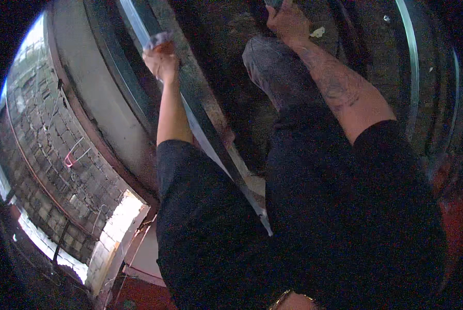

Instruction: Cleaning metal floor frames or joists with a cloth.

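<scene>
My left hand point(161, 63) is closed around a small, motion-smeared object point(163, 42) with grey and orange-brown parts. Its kind cannot be made out. That hand is at a long, pale metal bar point(203, 132) which slants from the top left down toward my body; whether it touches the bar is unclear. Near the top edge, beyond my knee point(265, 54), my right hand point(292, 25) has its fingers bent around a dark grey-green object point(274, 3). The frame cuts off most of that object.
A wide grey beam or ledge point(105, 93) curves along the left. Past it shows a brick surface point(50, 139) with a small pink-and-white item point(70, 160). A pale scrap point(317, 32) lies by my right wrist. Another pale metal strip point(412, 51) stands at the right.
</scene>
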Tool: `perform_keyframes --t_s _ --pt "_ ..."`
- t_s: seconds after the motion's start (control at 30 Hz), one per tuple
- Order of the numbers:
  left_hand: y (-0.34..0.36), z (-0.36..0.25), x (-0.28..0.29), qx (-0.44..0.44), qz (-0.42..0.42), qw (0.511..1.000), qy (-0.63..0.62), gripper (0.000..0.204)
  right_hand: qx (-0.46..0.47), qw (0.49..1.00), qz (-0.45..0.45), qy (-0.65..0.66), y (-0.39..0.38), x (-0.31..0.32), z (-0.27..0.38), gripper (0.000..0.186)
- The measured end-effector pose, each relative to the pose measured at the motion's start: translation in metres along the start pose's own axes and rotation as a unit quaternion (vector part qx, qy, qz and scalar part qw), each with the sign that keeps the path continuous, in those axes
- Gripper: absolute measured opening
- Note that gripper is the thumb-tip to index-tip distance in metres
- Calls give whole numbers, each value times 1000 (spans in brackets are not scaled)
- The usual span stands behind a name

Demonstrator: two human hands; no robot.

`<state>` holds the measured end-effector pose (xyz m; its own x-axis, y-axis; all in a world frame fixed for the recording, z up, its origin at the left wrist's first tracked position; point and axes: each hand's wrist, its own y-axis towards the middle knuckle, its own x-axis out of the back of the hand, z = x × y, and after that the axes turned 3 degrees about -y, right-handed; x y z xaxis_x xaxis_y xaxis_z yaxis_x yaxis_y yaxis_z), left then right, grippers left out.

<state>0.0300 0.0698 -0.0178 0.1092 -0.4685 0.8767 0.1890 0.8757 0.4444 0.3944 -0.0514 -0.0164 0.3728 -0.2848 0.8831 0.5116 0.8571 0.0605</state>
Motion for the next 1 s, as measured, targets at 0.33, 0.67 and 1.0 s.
perform_keyframes --t_s 0.33,0.67,1.0 --pt "-339 63 168 360 373 793 -320 56 -9 997 28 -68 4 -12 -25 64" --pt "-544 91 327 584 595 358 -421 31 -38 995 55 -71 -10 -7 -5 61" --pt "-214 56 109 475 382 428 -667 59 10 991 -12 -131 -1 -22 -40 61"
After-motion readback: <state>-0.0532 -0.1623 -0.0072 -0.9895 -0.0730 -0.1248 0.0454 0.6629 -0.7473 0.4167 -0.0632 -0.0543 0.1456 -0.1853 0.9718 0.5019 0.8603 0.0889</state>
